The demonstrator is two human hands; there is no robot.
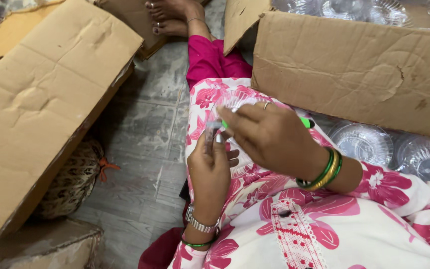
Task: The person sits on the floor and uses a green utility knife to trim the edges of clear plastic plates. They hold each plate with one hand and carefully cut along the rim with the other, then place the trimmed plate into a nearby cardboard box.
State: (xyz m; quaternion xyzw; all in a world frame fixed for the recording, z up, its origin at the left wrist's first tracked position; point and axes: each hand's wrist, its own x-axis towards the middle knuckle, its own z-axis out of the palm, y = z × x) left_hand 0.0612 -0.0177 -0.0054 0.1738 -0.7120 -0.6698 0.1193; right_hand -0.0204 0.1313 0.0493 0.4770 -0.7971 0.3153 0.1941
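Over lap, left hand [209, 172] grip pinching small clear piece [211, 130]; right hand [272, 137] grasping green pen [305, 121].

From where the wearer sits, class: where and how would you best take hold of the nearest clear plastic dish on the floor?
Probably by the near rim of the clear plastic dish, coming from above and the lap side. It lies flat and open side up beside the knee, and the cardboard flap overhangs its far edge, blocking that approach.

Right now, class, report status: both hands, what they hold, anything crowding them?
Left hand pinches a small clear piece. Right hand holds a clear plastic lid with a green pen. Cardboard box close on the right; clear bowls beside it.
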